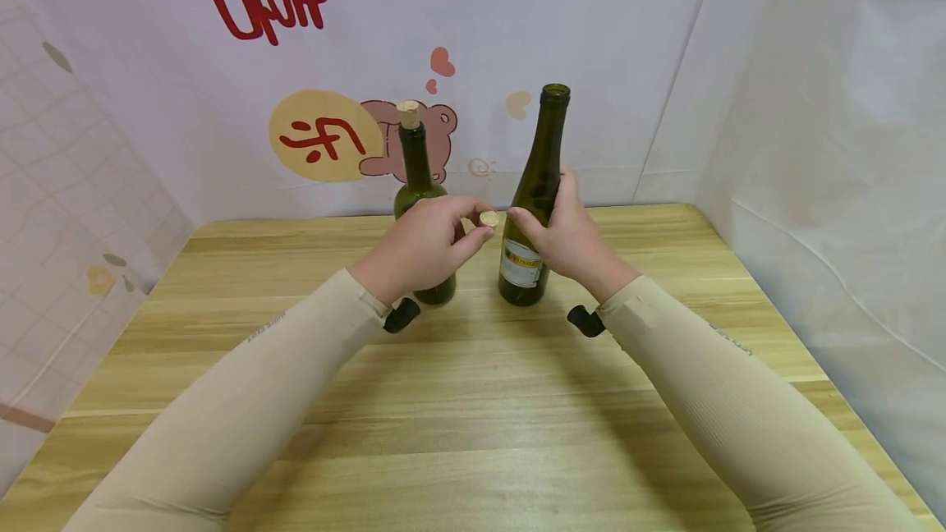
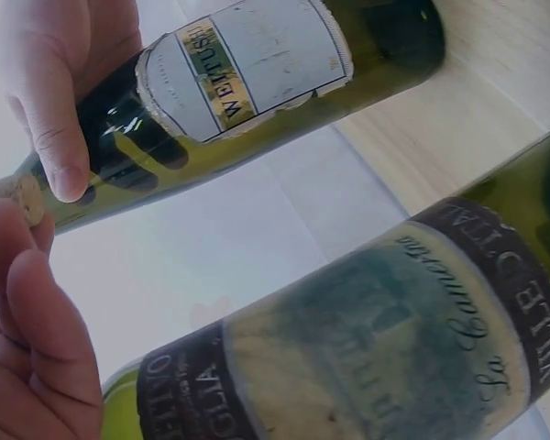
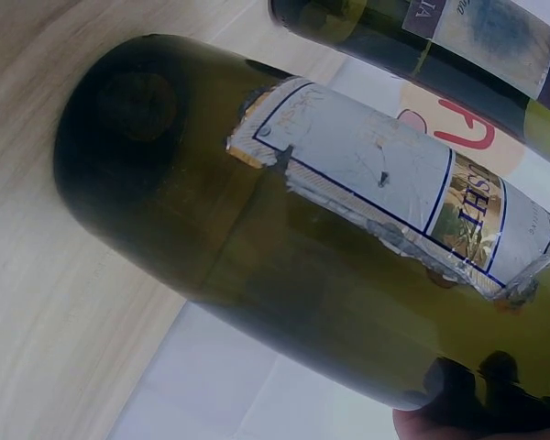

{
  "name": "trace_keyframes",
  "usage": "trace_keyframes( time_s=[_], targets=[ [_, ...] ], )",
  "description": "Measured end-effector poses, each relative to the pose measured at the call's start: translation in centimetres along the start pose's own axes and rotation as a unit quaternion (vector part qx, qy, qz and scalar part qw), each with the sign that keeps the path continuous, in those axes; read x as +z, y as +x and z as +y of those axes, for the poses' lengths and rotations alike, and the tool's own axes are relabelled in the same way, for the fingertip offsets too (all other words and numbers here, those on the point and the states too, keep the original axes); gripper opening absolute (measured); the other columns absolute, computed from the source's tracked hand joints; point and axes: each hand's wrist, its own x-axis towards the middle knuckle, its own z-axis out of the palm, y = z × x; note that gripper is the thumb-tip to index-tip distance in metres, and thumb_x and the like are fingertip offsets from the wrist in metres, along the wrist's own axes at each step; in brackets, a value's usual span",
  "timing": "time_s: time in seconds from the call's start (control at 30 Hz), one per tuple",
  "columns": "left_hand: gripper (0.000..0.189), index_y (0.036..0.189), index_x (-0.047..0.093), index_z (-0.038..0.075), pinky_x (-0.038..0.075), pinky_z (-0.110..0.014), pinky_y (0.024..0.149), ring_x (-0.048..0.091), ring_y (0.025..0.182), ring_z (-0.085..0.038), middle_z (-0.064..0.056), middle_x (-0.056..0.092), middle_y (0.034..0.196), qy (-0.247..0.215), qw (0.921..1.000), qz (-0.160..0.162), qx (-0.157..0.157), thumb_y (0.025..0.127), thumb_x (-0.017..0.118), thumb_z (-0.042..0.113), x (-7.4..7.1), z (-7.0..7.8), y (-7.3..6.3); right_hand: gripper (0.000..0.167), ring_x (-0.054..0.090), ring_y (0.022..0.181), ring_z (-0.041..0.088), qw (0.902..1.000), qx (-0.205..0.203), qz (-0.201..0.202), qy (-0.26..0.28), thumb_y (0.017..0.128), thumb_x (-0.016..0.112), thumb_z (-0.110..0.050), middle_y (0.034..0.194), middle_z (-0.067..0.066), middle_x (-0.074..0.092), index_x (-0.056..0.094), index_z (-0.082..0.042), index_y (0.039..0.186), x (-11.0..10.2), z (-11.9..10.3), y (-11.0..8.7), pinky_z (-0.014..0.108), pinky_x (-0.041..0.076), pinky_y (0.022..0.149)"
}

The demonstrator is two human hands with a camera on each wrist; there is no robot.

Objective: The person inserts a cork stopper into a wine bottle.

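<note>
My left hand [image 1: 424, 240] pinches a cork [image 1: 489, 219] between thumb and fingertips, close beside the right-hand bottle. That green glass bottle [image 1: 528, 195] has an open mouth and a worn white label with a gold band. Around its middle, my right hand [image 1: 576, 240] grips it from the right side, thumb in front. A second green wine bottle [image 1: 416, 162] stands behind my left hand, a cork stopper [image 1: 409, 113] sticking up from its neck. Its large faded label [image 2: 367, 339] shows in the left wrist view, while my hand hides its middle in the head view.
Both bottles are near the back edge of a wooden table [image 1: 473, 401]. Behind it hangs a white cloth [image 1: 606, 39] printed with red characters, hearts and a bear [image 1: 436, 142]. More pale cloth [image 1: 835, 146] borders the right side.
</note>
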Motion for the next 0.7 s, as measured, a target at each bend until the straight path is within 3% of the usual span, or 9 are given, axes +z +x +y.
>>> trace_keyframes(
  time_s=[0.43,0.7],
  targets=[
    [0.033,0.135,0.066,0.008,0.056,-0.033,0.075,0.067,0.082,-0.016,-0.003,0.072,0.114,-0.032,0.9988,0.037,0.002,0.106,0.065,0.023,-0.8,0.9,1.0,0.077,0.061,0.127,0.035,0.9999,-0.001,0.01,-0.011,0.103,0.067,-0.041,0.138,0.017,0.053,0.018,-0.008,0.151,0.1,0.1,0.1,0.059,0.05,0.109],
    [0.026,0.129,0.068,0.012,0.053,-0.032,0.066,0.066,0.075,-0.014,-0.001,0.073,0.115,-0.039,0.9971,0.065,0.008,0.105,0.066,0.023,-1.3,1.4,1.7,0.077,0.06,0.129,0.035,0.9999,-0.001,0.007,-0.009,0.103,0.066,-0.044,0.14,0.017,0.052,0.017,-0.008,0.151,0.0,0.3,0.2,0.06,0.049,0.11]
  ],
)
